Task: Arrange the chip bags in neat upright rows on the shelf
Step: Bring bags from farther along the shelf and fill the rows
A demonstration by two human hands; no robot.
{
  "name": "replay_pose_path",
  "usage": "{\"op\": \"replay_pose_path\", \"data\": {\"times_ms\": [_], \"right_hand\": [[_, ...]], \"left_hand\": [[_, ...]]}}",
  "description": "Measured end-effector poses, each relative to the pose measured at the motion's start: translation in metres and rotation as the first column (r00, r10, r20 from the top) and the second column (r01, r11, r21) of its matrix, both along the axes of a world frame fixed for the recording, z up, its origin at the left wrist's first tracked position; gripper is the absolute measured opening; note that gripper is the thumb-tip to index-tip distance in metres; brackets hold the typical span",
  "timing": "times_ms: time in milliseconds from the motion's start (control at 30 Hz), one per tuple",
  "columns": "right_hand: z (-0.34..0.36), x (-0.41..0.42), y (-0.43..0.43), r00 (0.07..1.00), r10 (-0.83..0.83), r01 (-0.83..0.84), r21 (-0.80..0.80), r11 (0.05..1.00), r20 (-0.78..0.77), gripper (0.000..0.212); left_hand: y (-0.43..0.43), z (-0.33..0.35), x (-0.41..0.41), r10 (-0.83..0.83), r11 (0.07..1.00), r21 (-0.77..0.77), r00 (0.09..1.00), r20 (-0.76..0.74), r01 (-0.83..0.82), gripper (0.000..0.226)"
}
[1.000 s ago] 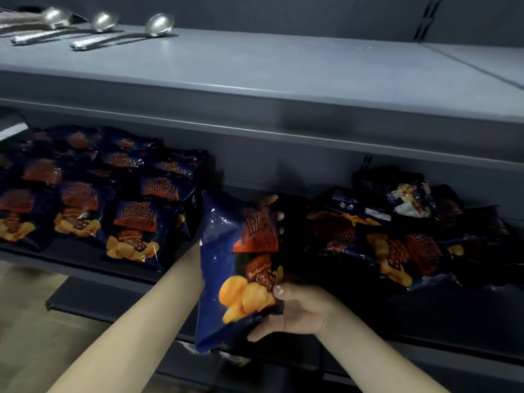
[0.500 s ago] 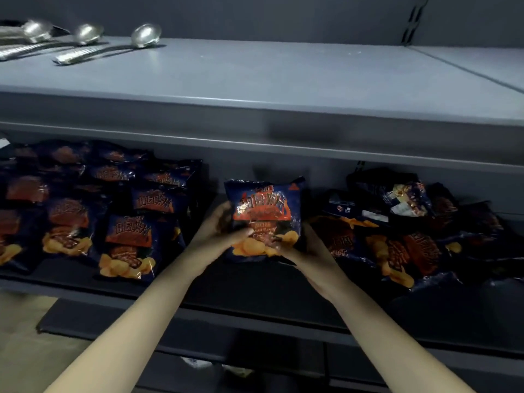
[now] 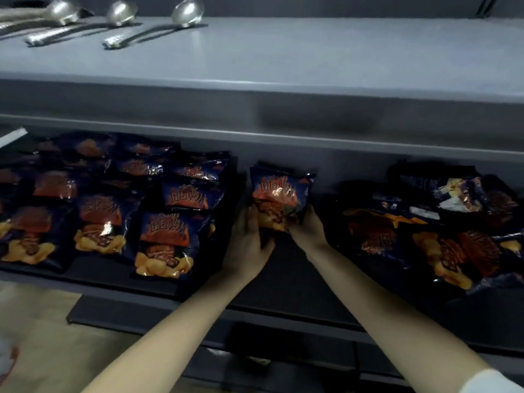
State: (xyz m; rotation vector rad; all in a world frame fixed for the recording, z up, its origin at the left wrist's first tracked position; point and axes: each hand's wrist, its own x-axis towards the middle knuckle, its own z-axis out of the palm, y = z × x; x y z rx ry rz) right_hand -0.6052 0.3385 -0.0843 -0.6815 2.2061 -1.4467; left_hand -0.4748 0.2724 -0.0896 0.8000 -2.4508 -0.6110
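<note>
2 bare forearms (image 3: 175,333), with a white sleeve (image 3: 494,382) on the right arm.

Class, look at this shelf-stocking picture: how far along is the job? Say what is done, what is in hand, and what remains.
Done: the rows of bags on the left stand lined up, fronts facing out. In hand: the left hand and right hand hold one chip bag upright in the middle gap. Left: the jumbled pile on the right lies flat and overlapping.
</note>
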Motion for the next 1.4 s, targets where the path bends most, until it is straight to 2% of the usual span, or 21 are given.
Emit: {"op": "replay_pose_path", "data": {"times_ms": [133, 267, 533, 700, 767, 833, 933, 1033, 1133, 1400], "right_hand": [[0.001, -0.004, -0.033, 0.993, -0.098, 0.1, -0.035, 0.994, 0.06, 0.046], [0.007, -0.01, -0.057, 0.995, -0.087, 0.088, -0.018, 0.996, 0.048, 0.048], [0.007, 0.0, -0.077, 0.993, -0.121, 0.121, -0.027, 0.992, -0.006, 0.053], [0.009, 0.01, -0.067, 0.971, -0.215, 0.197, -0.158, 0.968, -0.103, 0.069], [0.014, 0.013, -0.059, 0.962, -0.218, 0.186, -0.191, 0.964, -0.165, 0.07], [0.022, 0.015, -0.047, 0.939, -0.201, 0.145, -0.209, 0.967, -0.278, 0.068], [0.039, 0.012, -0.022, 0.857, -0.166, 0.075, -0.2, 0.977, -0.488, 0.061], [0.054, 0.003, 0.01, 0.789, -0.135, 0.064, -0.138, 0.988, -0.599, 0.057], [0.056, -0.007, 0.048, 0.738, -0.17, 0.144, -0.095, 0.985, -0.653, 0.053], [0.046, -0.033, 0.152, 0.669, -0.277, 0.397, 0.017, 0.918, -0.69, 0.051]], "left_hand": [[0.01, -0.026, 0.007, -0.043, 0.987, -0.144, 0.982, 0.182, 0.07, 0.073], [0.004, -0.029, 0.003, -0.053, 0.985, -0.146, 0.962, 0.267, 0.095, 0.064], [0.004, -0.032, 0.008, -0.072, 0.983, -0.142, 0.951, 0.3, 0.119, 0.059], [0.0, -0.031, 0.008, -0.07, 0.981, -0.152, 0.948, 0.312, 0.122, 0.059], [-0.002, -0.03, 0.009, -0.078, 0.98, -0.149, 0.945, 0.317, 0.131, 0.058], [-0.002, -0.027, 0.008, -0.097, 0.977, -0.154, 0.948, 0.304, 0.15, 0.055], [0.003, -0.016, -0.002, -0.161, 0.967, -0.155, 0.957, 0.241, 0.202, 0.053], [0.015, 0.002, -0.025, -0.234, 0.944, -0.196, 0.958, 0.166, 0.265, 0.052], [0.034, 0.016, -0.047, -0.323, 0.906, -0.264, 0.944, 0.071, 0.33, 0.052], [0.097, 0.029, -0.088, -0.522, 0.795, -0.321, 0.85, 0.07, 0.515, 0.056]]}}
